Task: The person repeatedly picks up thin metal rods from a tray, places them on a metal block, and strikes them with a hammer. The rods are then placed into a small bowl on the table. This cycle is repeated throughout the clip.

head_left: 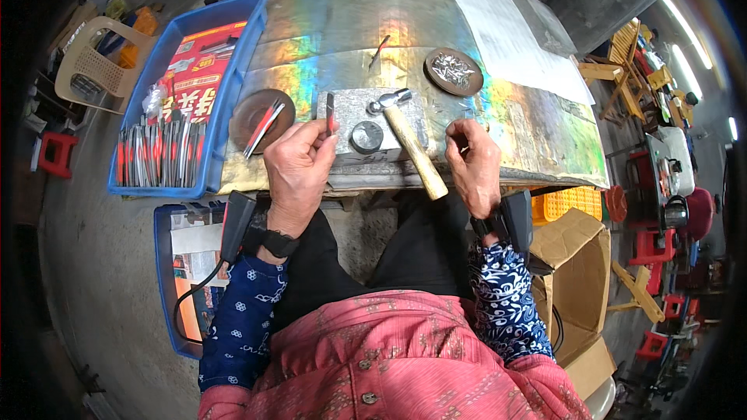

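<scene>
My left hand (299, 167) is closed in a pinch on a slim red-and-black piece (331, 111), which stands upright at the left edge of a grey metal block (398, 99). My right hand (476, 163) hovers at the table's front edge, right of the block, its thumb and forefinger curled together. Whatever they hold, if anything, is too small to make out. A hammer (412, 148) lies across the block, its wooden handle toward me. Beside its head sits a round dark disc (366, 137). Behind my right hand, a brown dish (454, 71) holds many small silvery pins.
Left of the block, another brown dish (262, 120) bears several red-and-silver strips. A blue tray (210, 179) farther left holds many similar pieces. One slim piece (380, 52) lies behind the block. White paper (506, 31) covers the far right. A cardboard box (572, 264) stands below right.
</scene>
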### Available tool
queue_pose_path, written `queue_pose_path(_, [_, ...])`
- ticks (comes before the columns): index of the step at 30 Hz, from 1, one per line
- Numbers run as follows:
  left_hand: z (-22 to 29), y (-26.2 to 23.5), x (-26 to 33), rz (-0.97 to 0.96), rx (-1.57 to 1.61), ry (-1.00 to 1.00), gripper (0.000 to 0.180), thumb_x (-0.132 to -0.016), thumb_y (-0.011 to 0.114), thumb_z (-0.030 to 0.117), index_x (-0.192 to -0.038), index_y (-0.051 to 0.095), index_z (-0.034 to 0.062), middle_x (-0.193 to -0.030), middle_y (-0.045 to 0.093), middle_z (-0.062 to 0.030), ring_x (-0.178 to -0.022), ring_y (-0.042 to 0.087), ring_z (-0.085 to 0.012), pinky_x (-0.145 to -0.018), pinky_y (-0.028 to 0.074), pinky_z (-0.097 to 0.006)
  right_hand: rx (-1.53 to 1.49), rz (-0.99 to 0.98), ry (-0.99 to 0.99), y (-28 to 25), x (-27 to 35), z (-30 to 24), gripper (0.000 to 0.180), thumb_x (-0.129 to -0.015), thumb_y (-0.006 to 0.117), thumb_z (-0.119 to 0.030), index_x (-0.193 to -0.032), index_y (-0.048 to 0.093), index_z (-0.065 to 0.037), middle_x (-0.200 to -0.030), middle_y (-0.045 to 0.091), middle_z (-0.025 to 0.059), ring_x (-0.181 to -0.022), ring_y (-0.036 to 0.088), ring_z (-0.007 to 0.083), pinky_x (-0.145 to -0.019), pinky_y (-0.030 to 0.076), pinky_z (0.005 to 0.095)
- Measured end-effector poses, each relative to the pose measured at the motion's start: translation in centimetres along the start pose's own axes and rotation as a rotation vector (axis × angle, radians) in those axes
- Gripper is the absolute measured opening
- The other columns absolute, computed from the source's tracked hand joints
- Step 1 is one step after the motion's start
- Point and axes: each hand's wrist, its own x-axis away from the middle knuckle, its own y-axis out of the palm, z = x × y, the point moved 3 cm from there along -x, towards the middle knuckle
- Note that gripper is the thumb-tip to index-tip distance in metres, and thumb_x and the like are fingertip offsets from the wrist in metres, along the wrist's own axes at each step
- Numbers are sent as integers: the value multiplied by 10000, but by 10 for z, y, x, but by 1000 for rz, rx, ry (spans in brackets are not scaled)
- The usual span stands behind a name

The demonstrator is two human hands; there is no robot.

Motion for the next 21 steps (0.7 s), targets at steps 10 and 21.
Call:
queue_pose_path(10, [2,4,7,-138,745,-368,198,-902,656,23,-1089,648,-43,-874,697,-97,-742,670,-137,-632,552,-231,-282,-86,-70,2,22,-66,143,-832,609,36,-965,643,-6,-841,612,112,-707,602,203,-646,484,293])
queue_pose_path(21, [16,11,26,-238,1143,-545,212,-944,613,82,-1127,600,-24,-990,675,-132,-823,688,-189,-682,596,-303,-539,-121,-31,22,36,-95,186,-792,600,104,-949,593,4,-822,587,84,-698,589,167,-622,475,270])
